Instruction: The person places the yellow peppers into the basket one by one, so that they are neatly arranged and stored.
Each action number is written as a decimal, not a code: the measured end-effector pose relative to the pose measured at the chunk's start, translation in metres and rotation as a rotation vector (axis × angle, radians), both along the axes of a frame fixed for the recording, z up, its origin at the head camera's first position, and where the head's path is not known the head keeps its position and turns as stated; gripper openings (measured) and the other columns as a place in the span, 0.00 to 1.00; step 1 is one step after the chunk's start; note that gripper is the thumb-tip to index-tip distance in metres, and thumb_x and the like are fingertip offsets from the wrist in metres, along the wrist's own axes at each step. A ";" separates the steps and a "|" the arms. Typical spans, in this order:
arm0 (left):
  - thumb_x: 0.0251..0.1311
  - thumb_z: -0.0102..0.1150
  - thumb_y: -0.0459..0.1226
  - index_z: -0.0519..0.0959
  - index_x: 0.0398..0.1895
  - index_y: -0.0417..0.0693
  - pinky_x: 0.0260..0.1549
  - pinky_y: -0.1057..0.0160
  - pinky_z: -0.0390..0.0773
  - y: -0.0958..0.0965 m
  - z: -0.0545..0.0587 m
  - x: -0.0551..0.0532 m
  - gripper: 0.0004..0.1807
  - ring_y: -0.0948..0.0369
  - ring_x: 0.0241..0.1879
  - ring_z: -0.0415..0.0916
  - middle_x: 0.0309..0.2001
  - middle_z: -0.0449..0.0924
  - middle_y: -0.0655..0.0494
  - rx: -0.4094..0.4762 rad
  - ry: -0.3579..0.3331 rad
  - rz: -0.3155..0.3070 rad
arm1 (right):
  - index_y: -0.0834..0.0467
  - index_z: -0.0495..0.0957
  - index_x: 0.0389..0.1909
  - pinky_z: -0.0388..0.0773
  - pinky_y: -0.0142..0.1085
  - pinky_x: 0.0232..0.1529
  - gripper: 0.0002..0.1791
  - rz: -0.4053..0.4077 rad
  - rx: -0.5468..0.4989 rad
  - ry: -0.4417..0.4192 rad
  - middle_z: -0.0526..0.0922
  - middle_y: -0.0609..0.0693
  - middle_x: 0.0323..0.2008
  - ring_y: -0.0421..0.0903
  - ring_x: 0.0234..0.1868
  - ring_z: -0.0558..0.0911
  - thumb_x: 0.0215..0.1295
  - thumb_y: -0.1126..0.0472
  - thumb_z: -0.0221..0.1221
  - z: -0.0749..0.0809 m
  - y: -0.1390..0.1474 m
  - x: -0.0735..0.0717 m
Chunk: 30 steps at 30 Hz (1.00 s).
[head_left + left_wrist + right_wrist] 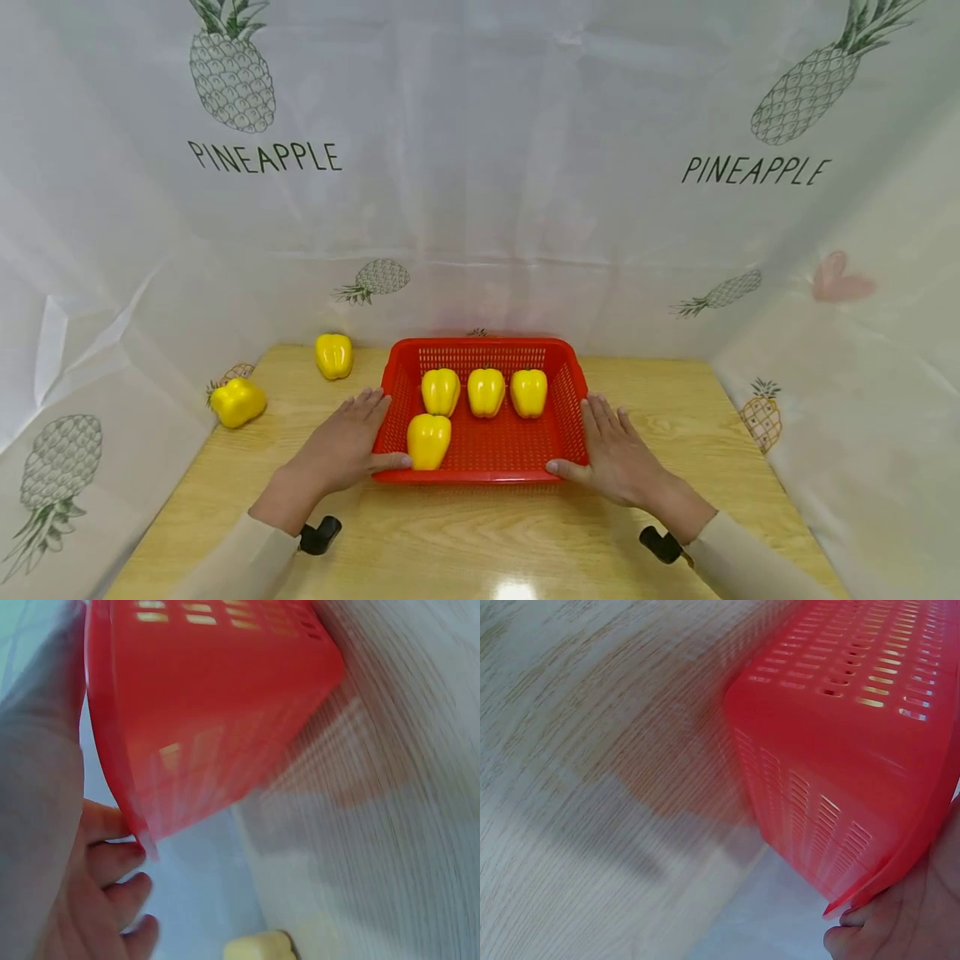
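Observation:
A red plastic basket [502,446] with slotted walls stands on the table in the head view. Several yellow bell peppers [486,392] lie inside it, most in a row at the back, with one pepper [429,442] at the front left. My left hand [341,444] rests on the left side, fingers extended along the rim and thumb on the front rim. On the opposite side, my right hand [618,458] lies the same way, its thumb at the front right corner. Both wrist views show fingertips touching the basket's rim [105,727] from outside; the thumbs are hidden there.
Left of the basket, a yellow bell pepper [333,357] sits near the table's back edge, and another pepper [238,402] lies at the left edge. A pineapple-print sheet [510,208] encloses the wooden table [465,533] at the back and sides.

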<state>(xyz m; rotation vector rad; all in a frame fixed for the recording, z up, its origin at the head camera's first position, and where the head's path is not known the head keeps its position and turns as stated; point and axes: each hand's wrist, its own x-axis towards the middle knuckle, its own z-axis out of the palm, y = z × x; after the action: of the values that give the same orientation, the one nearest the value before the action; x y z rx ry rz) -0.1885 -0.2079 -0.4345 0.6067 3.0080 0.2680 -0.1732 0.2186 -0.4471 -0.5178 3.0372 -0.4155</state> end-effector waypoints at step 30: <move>0.57 0.76 0.57 0.71 0.59 0.28 0.63 0.32 0.72 -0.109 0.006 -0.127 0.44 0.36 0.58 0.71 0.56 0.75 0.32 -0.372 0.381 -0.009 | 0.74 0.48 0.81 0.46 0.68 0.80 0.69 -0.010 0.029 -0.048 0.48 0.73 0.82 0.69 0.83 0.50 0.65 0.17 0.48 0.001 -0.001 -0.002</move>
<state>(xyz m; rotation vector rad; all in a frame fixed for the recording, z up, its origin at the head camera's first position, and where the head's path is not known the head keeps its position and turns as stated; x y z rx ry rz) -0.3154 -0.3167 -0.4287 0.6967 3.2736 -0.4514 -0.1754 0.2181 -0.4464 -0.4839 2.9960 -0.3781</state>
